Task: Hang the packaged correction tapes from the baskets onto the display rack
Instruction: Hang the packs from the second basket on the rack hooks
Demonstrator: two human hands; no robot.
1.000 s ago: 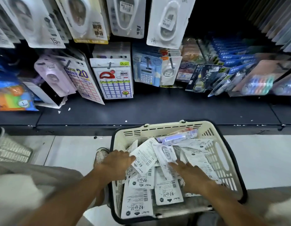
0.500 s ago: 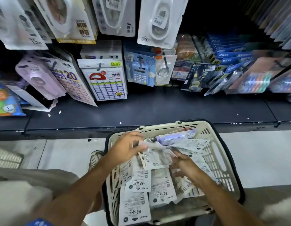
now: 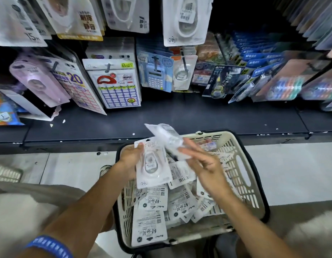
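Dark shop shelf point(image 3: 180, 118) runs across the aisle, pale floor tiles point(image 3: 291, 170) in front, display rack point(image 3: 113, 21) above it full of hanging stationery. Far left: corner of a 2nd cream basket point(image 3: 4, 174) on the floor, mostly out of view. On the rack pegs, left to right: lilac correction tape pack point(image 3: 38, 84), label sheet pack marked 20 point(image 3: 77, 86), blue grid sticker pack point(image 3: 114, 86), blue calculator pack point(image 3: 155, 73), blue-carded pens point(image 3: 258, 60) on the right. Top row holds big white correction tape packs, one marked 76 point(image 3: 185, 19).

Blue wristband point(image 3: 49, 246) on the left forearm, bottom left. Left hand point(image 3: 130, 159) is up over the near-left rim of the cream basket point(image 3: 252, 183), fingers behind and thumb on the front top edge of 1 packaged correction tape point(image 3: 152, 162), held upright, clear blister facing the viewer, bottom marked 76. Right hand point(image 3: 206, 164) is just beside it, fingers stretched forward, pinching a 2nd clear pack point(image 3: 167, 136) that tilts up and left over the basket's far rim; pack is blurred, exact finger hold hard to read. The 2 held packs overlap at the top.

Basket sits on the floor against the shelf base, black rim, full of loose white packs point(image 3: 152, 216) lying mostly back side up, printed text showing.
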